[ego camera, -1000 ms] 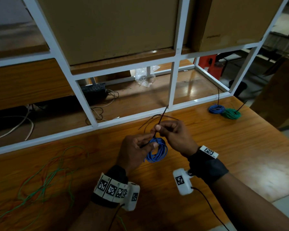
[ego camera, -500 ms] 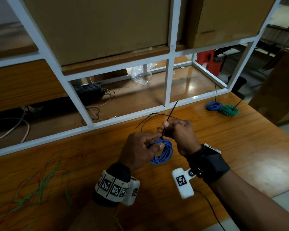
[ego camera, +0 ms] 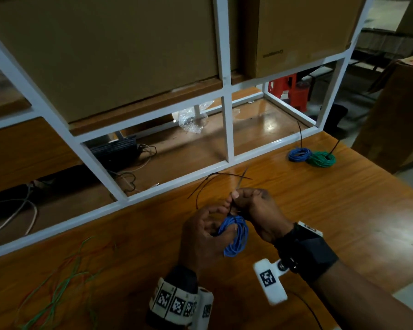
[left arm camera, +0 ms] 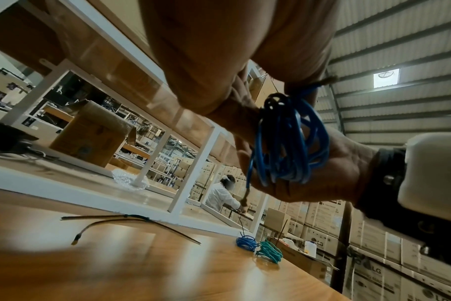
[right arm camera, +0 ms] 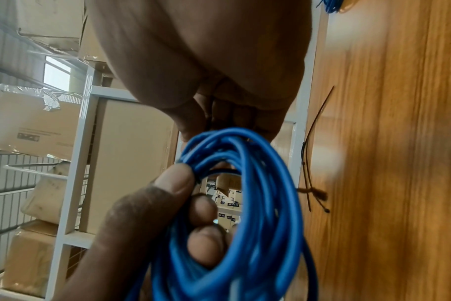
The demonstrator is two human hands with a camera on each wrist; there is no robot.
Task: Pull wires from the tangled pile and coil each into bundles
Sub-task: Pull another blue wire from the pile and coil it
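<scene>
My right hand (ego camera: 253,210) is covering where the black cable tie (ego camera: 240,181) is meeting the blue wire coil (ego camera: 235,236); the loose wires (ego camera: 57,289) are running off the head view's left edge.

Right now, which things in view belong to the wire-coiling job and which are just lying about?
Job:
blue coil held in left hand
black tie pinched by right hand
loose wires
finished blue bundle
finished green bundle
spare ties

Lying about:
cardboard boxes
plastic wrap
red stool
</scene>
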